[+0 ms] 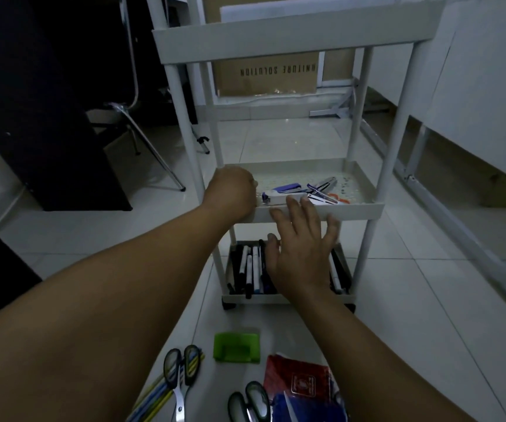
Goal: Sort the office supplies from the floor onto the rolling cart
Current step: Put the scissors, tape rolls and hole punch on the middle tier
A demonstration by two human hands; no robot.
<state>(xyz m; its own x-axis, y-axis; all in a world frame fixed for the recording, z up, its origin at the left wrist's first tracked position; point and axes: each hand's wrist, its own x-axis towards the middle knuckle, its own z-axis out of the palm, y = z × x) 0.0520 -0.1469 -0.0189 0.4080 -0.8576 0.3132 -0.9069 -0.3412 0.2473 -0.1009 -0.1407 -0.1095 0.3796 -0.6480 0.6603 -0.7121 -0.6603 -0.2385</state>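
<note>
Left hand (pixel 230 190) curled over the rolling cart's (pixel 349 210) middle-tray front-left corner, contents unseen; right hand (pixel 302 254) fingers spread, empty, before the tray's front edge; floor scissors (pixel 178 376) look light, rigid, sharp—likely best taken by the handle loops.

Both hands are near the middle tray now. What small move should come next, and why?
Probably the right hand should draw back and down to the floor and pick up the green holder. That hand is open and holds nothing, while scissors and packets also lie on the floor, unsorted. The left hand is at the tray beside the staplers.
</note>
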